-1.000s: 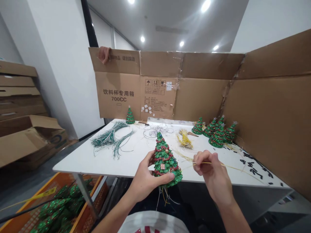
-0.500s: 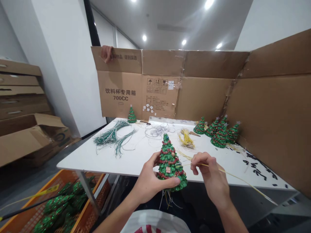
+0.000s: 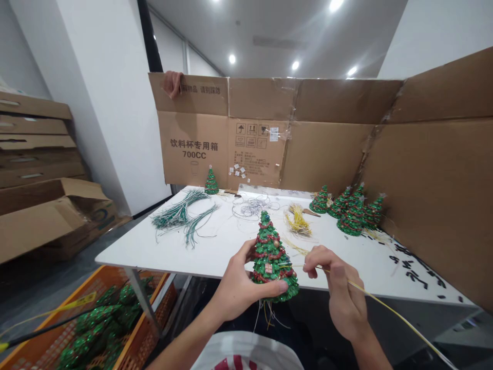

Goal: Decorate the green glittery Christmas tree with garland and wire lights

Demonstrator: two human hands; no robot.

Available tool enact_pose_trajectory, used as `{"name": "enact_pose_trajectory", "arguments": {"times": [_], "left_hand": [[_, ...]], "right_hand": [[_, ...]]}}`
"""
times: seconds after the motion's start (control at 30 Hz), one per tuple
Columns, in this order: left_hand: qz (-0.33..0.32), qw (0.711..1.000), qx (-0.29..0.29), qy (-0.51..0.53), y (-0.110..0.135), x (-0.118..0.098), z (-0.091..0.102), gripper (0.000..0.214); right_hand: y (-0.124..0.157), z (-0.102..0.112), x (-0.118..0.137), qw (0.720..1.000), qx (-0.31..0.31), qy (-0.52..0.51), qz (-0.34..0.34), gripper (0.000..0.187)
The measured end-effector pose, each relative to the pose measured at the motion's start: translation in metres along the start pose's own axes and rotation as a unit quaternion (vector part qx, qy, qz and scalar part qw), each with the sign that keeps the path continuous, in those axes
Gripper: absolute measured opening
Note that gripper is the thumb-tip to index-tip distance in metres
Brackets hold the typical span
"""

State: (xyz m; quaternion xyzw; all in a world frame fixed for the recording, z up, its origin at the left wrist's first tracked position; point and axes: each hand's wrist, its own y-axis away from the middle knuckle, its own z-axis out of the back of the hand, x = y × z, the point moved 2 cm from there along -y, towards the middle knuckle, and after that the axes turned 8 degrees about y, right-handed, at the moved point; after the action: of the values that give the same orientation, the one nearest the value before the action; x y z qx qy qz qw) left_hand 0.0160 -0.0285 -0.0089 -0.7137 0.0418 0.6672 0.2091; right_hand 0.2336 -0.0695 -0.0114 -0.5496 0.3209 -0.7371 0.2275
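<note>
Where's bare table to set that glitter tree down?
Bare tabletop at front left, between the green wire bundles and the left hand. Smaller patch right of the yellow strand bundle, before the tree cluster. Crowded: back right, with black strips.

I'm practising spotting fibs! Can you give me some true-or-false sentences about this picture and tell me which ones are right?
1. The left hand holds a glittery green cone-shaped Christmas tree ornament. True.
2. The right hand pinches a red ribbon. False: its fingers pinch a thin yellow strand.
3. A bundle of thin green wires lies on the white table. True.
4. The orange lattice crate sits on top of the table. False: it is on the floor by the table, holding glittery green trees.
5. Tall brown cardboard sheets stand behind the table. True.
</note>
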Motion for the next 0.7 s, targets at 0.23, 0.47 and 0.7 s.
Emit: {"name": "enact_pose_trajectory", "arguments": {"times": [0.23, 0.47, 0.7], "left_hand": [[0.002, 0.999, -0.029, -0.016, 0.001, 0.008, 0.003, 0.098], [0.006, 1.0, -0.016, -0.005, 0.001, 0.007, 0.002, 0.099], [0.001, 1.0, -0.017, -0.011, 0.0, 0.006, 0.002, 0.098]], "right_hand": [[0.0, 0.0, 0.001, 0.998, -0.001, 0.053, 0.043, 0.043], [0.001, 0.005, 0.008, 0.993, 0.035, 0.096, 0.064, 0.039], [-0.003, 0.006, 0.024, 0.98, 0.058, 0.15, 0.119, 0.037]]}}
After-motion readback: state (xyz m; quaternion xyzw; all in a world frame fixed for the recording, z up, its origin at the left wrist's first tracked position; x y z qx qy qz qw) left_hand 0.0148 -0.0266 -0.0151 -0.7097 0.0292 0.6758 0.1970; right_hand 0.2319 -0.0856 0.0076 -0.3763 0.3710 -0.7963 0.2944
